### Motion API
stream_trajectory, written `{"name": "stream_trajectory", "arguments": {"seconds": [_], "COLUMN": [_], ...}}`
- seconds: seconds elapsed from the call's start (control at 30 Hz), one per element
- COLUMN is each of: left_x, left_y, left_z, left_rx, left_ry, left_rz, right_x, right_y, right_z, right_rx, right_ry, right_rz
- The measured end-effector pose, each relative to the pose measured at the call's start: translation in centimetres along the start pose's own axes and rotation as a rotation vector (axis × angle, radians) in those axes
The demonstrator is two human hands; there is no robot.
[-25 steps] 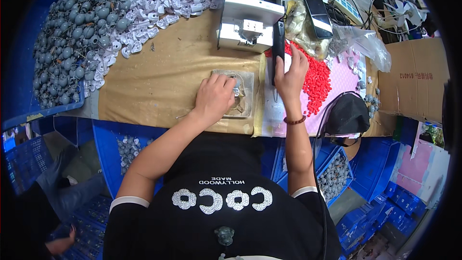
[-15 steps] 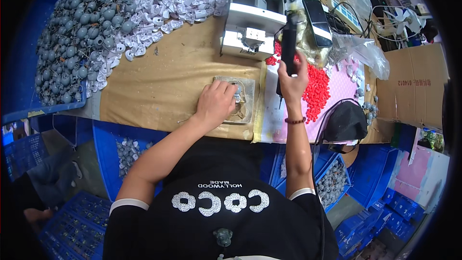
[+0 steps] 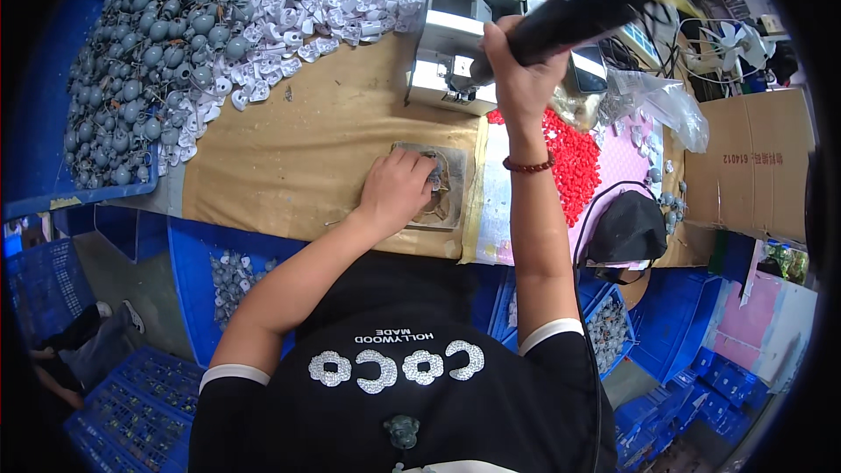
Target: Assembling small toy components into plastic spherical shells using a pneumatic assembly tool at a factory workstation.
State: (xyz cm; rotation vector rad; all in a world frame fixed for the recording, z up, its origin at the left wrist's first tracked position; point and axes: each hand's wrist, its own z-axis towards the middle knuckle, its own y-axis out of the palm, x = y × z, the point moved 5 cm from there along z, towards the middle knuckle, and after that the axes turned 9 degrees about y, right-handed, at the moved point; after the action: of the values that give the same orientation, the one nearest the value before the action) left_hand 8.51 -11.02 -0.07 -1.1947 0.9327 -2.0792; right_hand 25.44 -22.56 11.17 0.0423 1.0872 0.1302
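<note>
My right hand (image 3: pixel 526 79) is raised and wrapped round a black electric screwdriver (image 3: pixel 578 17). The tool lies tilted, its narrow end beside the front of a white-and-silver screw feeder (image 3: pixel 469 26); the bit itself is hard to make out. My left hand (image 3: pixel 396 191) rests on a flat fixture plate (image 3: pixel 452 197) on the bench, fingers curled and pressed onto a small grey part (image 3: pixel 434 177) in its recess. Those fingers hide much of the part.
Grey round parts with wires (image 3: pixel 131 88) and white plastic pieces (image 3: pixel 289 17) are heaped at the left. Red small pieces (image 3: pixel 574 162) lie on the right, near a black cap-like item (image 3: pixel 628 226). A cardboard box (image 3: pixel 749 162) and clear plastic bag (image 3: pixel 657 105) stand beyond.
My right hand has moved up and tipped the screwdriver from upright to slanting, bringing its narrow end to the screw feeder. The left hand stays on the fixture.
</note>
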Motion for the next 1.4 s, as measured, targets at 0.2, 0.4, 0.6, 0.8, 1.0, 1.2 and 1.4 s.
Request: {"name": "stream_trajectory", "arguments": {"seconds": [0.2, 0.4, 0.6, 0.8, 1.0, 1.2, 1.4], "left_x": [0.1, -0.2, -0.1, -0.2, -0.1, -0.2, 0.2], "left_y": [-0.3, 0.1, 0.0, 0.2, -0.3, -0.3, -0.9], "left_z": [0.0, 0.0, 0.0, -0.1, 0.0, 0.1, 0.2], "left_rx": [-0.004, -0.01, -0.025, 0.009, 0.022, 0.112, 0.103], "left_ry": [0.009, 0.0, 0.001, 0.003, 0.023, 0.042, 0.017], "left_rz": [0.005, -0.017, 0.021, 0.019, -0.035, -0.053, -0.082], "right_x": [1.9, -0.5, -1.4, -1.8, -1.5, -1.5, -2.8], "right_y": [0.9, 0.3, 0.5, 1.0, 0.6, 0.8, 1.1], "right_z": [0.0, -6.3, -10.7, -11.7, -12.9, -14.2, -14.1], "right_rx": [-0.054, -0.121, -0.191, -0.227, -0.377, -0.362, -0.441], "right_ry": [0.269, 0.432, 0.374, 0.49, 0.258, 0.029, -0.102], "right_rz": [-0.084, 0.041, 0.043, 0.077, -0.062, -0.182, -0.284]}}
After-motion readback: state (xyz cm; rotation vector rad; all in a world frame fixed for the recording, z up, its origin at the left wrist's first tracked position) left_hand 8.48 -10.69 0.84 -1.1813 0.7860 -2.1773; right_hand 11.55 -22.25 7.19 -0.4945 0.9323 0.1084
